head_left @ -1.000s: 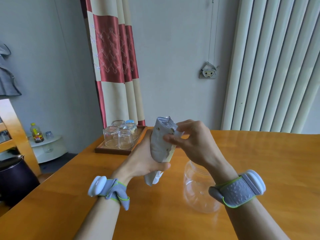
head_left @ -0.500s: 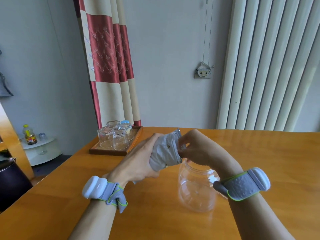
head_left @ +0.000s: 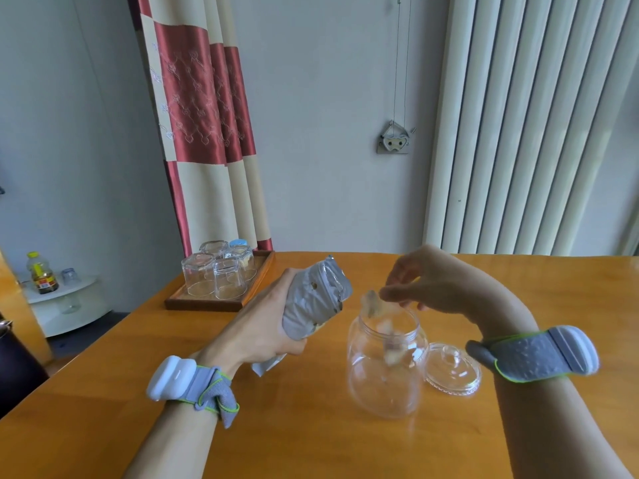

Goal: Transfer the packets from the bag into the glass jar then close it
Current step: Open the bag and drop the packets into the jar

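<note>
My left hand (head_left: 262, 335) is closed around a crumpled silver bag (head_left: 313, 300), tilted with its open mouth pointing up and right toward the jar. A clear glass jar (head_left: 383, 382) stands open on the wooden table (head_left: 311, 437). My right hand (head_left: 435, 281) hovers just over the jar's mouth, its fingertips pinched on a small pale packet (head_left: 370, 301), which is blurred. Another blurred pale packet (head_left: 390, 350) shows inside the jar. The glass lid (head_left: 451, 371) lies on the table just right of the jar.
A wooden tray (head_left: 207, 300) with several upturned drinking glasses sits at the table's back left corner. Beyond the left edge are a low white stand with a bottle (head_left: 41, 274) and a dark pot (head_left: 14, 368). Curtains and blinds hang behind.
The bag went from upright to tilted toward the jar. My right hand left the bag's mouth and now sits over the jar with a packet; the lid has come into view.
</note>
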The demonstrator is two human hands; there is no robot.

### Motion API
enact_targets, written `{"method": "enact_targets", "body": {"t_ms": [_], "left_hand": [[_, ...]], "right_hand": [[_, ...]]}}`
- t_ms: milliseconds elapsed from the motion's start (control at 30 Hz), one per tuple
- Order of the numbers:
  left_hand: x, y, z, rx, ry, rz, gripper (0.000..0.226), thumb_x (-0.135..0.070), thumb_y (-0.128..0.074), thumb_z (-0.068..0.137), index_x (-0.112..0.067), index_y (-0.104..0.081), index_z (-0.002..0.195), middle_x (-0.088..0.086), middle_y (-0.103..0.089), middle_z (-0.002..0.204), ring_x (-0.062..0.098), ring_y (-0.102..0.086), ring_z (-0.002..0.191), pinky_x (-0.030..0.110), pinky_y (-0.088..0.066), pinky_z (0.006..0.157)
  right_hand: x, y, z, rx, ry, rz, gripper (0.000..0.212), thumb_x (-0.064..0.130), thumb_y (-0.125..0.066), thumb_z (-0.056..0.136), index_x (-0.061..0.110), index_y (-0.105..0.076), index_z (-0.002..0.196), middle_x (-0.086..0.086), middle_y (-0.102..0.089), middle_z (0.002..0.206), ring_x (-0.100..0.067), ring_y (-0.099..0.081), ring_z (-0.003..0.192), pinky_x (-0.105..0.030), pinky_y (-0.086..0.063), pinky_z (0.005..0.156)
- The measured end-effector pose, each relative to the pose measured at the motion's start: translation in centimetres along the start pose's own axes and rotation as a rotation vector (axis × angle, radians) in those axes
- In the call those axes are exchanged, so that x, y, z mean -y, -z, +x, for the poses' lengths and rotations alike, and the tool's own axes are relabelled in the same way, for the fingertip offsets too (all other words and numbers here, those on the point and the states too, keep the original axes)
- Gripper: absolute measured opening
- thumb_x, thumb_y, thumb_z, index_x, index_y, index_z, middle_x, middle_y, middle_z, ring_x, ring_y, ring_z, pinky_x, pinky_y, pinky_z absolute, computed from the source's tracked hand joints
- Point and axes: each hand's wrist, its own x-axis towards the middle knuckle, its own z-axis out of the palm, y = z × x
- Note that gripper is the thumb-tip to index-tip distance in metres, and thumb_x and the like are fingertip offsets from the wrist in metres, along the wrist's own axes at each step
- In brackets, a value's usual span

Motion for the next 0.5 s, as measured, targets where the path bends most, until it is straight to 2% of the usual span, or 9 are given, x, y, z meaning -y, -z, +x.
{"method": "enact_targets", "body": {"t_ms": [100,167,267,333,433,500], "left_hand": [[-0.2,0.0,0.0,0.007,-0.012,-0.010,0.088,-0.017,-0.089,0.065,-0.040,-0.041,0.134,-0.009,-0.066,0.116,0.015,-0.069,0.101,0.047,-0.061,0.086],[-0.4,0.0,0.0,0.010,-0.022,-0.020,0.088,-0.017,-0.089,0.066,-0.040,-0.041,0.135,-0.009,-0.066,0.117,0.016,-0.069,0.103,0.048,-0.061,0.087],[-0.8,0.1,0.1,0.013,-0.050,-0.036,0.088,-0.017,-0.089,0.067,-0.040,-0.042,0.137,-0.011,-0.066,0.117,0.015,-0.069,0.104,0.047,-0.060,0.089],[-1.1,0.2,0.1,0.014,-0.071,-0.035,0.088,-0.016,-0.088,0.067,-0.041,-0.042,0.138,-0.012,-0.066,0.116,0.013,-0.068,0.103,0.045,-0.061,0.087],[-1.3,0.2,0.1,0.017,-0.096,-0.024,0.089,-0.014,-0.087,0.067,-0.040,-0.042,0.139,-0.014,-0.064,0.117,0.012,-0.067,0.103,0.043,-0.060,0.086],[-1.3,0.2,0.2,0.020,-0.105,-0.017,0.090,-0.015,-0.087,0.066,-0.041,-0.041,0.140,-0.014,-0.063,0.117,0.012,-0.067,0.104,0.042,-0.060,0.086]], "right_hand": [[0.5,-0.4,0.2,-0.057,0.054,0.013,0.017,0.035,-0.081,0.085,0.019,-0.076,0.088,-0.001,-0.079,0.084,-0.015,-0.073,0.073,-0.033,-0.059,0.068],[1.3,-1.0,0.4,-0.088,0.145,0.040,0.014,0.032,-0.079,0.087,0.019,-0.077,0.092,0.003,-0.078,0.092,-0.011,-0.072,0.078,-0.028,-0.056,0.068],[2.6,-2.3,0.5,-0.091,0.248,0.058,0.015,0.033,-0.079,0.086,0.021,-0.079,0.096,0.005,-0.077,0.101,-0.013,-0.073,0.091,-0.034,-0.060,0.079],[3.1,-3.2,0.6,-0.091,0.261,0.015,0.019,0.036,-0.078,0.086,0.023,-0.079,0.100,0.004,-0.076,0.104,-0.015,-0.071,0.096,-0.033,-0.057,0.078],[3.4,-4.2,1.0,-0.114,0.257,-0.070,0.013,0.026,-0.077,0.088,0.019,-0.081,0.097,0.000,-0.076,0.094,-0.020,-0.072,0.092,-0.029,-0.055,0.073],[3.4,-4.3,1.0,-0.128,0.252,-0.106,0.006,0.021,-0.076,0.088,0.017,-0.081,0.089,0.005,-0.072,0.081,-0.020,-0.072,0.088,-0.023,-0.053,0.067]]}}
